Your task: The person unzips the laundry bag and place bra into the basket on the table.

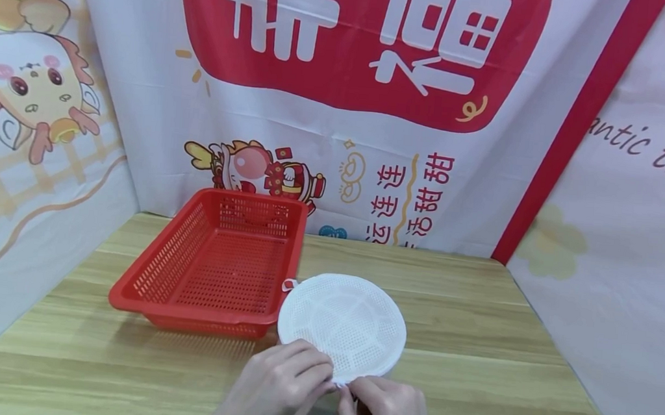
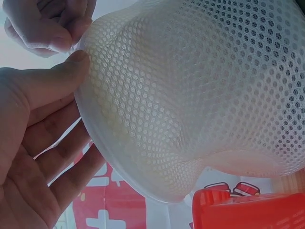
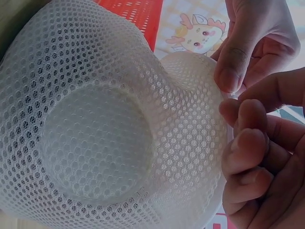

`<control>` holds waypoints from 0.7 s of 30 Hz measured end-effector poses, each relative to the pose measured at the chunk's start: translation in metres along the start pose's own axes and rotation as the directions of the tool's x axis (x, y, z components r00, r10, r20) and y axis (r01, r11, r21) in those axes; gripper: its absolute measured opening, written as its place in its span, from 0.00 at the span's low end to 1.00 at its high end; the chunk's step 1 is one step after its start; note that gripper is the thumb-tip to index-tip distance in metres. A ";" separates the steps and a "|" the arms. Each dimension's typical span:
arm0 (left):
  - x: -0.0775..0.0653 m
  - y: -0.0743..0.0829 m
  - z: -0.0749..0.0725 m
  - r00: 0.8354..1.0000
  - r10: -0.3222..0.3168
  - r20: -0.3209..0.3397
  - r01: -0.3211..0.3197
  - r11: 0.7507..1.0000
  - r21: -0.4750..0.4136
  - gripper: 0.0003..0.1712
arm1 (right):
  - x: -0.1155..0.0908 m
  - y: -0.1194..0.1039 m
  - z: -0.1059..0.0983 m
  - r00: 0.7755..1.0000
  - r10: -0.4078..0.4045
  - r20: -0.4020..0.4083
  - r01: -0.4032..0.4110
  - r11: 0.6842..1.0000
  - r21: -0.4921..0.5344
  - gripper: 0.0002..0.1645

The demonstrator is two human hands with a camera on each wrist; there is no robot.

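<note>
A white mesh laundry bag (image 1: 352, 326) with a round, stiff-rimmed top stands upright near the front of the table. My left hand (image 1: 286, 383) pinches its near rim between thumb and fingers; in the left wrist view the other fingers of that hand (image 2: 52, 138) spread out behind the rim. Right beside it, my right hand (image 1: 390, 407) pinches the same edge with thumb and fingertips. The right wrist view shows the bag's sagging mesh side (image 3: 176, 109) and a paler round patch. What the fingertips hold at the rim is mostly hidden. A small white loop (image 1: 289, 285) sticks out at the far-left rim.
A red plastic basket (image 1: 201, 317) with perforated walls stands to the left, close to the bag's far-left rim. Printed cloths (image 1: 345, 124) hang behind and at both sides of the wood-patterned table (image 1: 491, 350).
</note>
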State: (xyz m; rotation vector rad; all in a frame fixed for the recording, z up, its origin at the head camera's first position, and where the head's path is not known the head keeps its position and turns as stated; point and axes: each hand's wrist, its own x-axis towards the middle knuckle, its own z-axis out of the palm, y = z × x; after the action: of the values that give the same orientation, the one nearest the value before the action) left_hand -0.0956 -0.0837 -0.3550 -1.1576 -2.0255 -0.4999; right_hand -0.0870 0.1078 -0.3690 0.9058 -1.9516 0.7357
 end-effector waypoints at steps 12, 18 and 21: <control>0.001 -0.001 -0.003 1.000 0.000 -0.005 -0.001 0.999 -0.037 0.06 | -0.003 0.004 0.000 1.000 0.003 0.009 -0.003 0.999 0.042 0.17; 0.001 -0.001 0.002 0.997 0.074 -0.017 -0.075 0.997 -0.025 0.11 | 0.007 -0.005 -0.003 1.000 -0.029 0.004 0.028 0.997 0.072 0.17; 0.001 -0.001 0.002 0.996 0.084 -0.029 -0.084 0.996 -0.006 0.13 | 0.010 -0.008 -0.005 1.000 -0.020 -0.001 0.020 0.998 0.056 0.17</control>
State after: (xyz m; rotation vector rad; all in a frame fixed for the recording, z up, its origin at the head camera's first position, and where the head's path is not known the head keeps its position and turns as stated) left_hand -0.0975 -0.0816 -0.3555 -1.2274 -1.9433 -0.4793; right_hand -0.0820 0.1034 -0.3564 0.9573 -1.9271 0.7823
